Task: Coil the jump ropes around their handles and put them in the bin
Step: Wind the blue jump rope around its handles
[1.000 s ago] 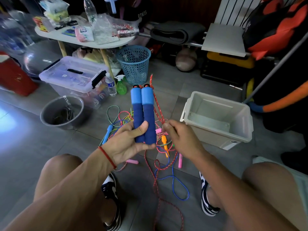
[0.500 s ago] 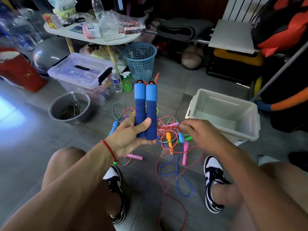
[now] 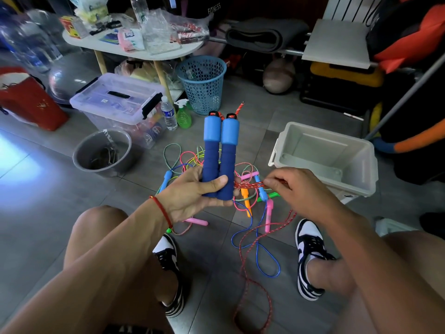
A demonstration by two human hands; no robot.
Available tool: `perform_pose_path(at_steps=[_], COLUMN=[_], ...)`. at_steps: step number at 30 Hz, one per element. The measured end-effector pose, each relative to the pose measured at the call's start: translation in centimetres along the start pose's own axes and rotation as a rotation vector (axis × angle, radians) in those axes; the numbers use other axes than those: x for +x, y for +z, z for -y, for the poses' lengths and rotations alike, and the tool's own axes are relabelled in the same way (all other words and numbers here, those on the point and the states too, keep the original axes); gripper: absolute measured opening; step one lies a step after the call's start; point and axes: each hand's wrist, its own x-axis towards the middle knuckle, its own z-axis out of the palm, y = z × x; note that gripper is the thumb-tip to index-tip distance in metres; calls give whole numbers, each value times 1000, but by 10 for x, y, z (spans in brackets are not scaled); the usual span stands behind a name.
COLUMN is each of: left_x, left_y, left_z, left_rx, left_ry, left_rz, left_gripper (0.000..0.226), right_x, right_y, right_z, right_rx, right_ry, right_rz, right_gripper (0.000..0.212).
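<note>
My left hand (image 3: 192, 196) grips two blue foam handles (image 3: 219, 153) side by side, upright, by their lower ends. Their red braided rope (image 3: 248, 268) runs from the handles' base to the right, where my right hand (image 3: 296, 189) pinches it taut, then trails down across the floor between my feet. Under my hands lies a tangle of thin coloured jump ropes (image 3: 250, 206) with pink, orange, blue and green handles. An empty grey bin (image 3: 325, 157) stands open on the floor to the right.
A grey bucket (image 3: 103, 153), a clear lidded box (image 3: 118, 104), a blue mesh basket (image 3: 202, 83) and two bottles stand beyond the ropes. A cluttered white table (image 3: 134, 47) is behind them. My knees and shoes (image 3: 308, 256) flank the floor space.
My right hand has pulled the red rope out to the right of the handles, drawing it taut. The handles stay upright in my left hand.
</note>
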Motion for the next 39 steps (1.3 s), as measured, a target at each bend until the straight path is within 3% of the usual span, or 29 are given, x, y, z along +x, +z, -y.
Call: perform_pose_path(at_steps=[5, 12, 18, 21, 26, 28, 30, 31, 33, 36, 39], left_x=[0, 7, 4, -7, -25, -28, -28, -27, -21, -12, -8], left_y=[-4, -28, 5, 20, 16, 9, 6, 3, -7, -22, -29], left_z=[-4, 21, 65, 73, 37, 29, 27, 27, 27, 28, 27], left_rx=[51, 533, 1077, 1251, 915, 791, 658, 607, 531, 410, 379], left_ry=[16, -184, -348, -282, -124, -38, 13, 31, 46, -9, 9], left_rz=[-58, -101, 311, 526, 489, 419, 318, 253, 106, -104, -224], left_gripper=[33, 18, 9, 19, 23, 30, 31, 31, 35, 56, 59], right_x=[-3, -10, 0, 11, 14, 9, 2, -2, -8, -8, -16], right_y=[-3, -31, -24, -6, 2, 5, 16, 21, 27, 34, 40], right_z=[2, 5, 16, 19, -9, -20, -18, -20, -17, -14, -5], right_rx=[-61, -171, -156, -50, 252, 318, 297, 301, 362, 388, 461], right_ry=[-32, -138, -274, -271, -62, -20, -18, -83, -70, 5, 98], right_rz=[66, -24, 117, 237, 474, 410, 329, 332, 442, 445, 489], right_gripper=[25, 13, 9, 10, 9, 22, 31, 20, 15, 29, 29])
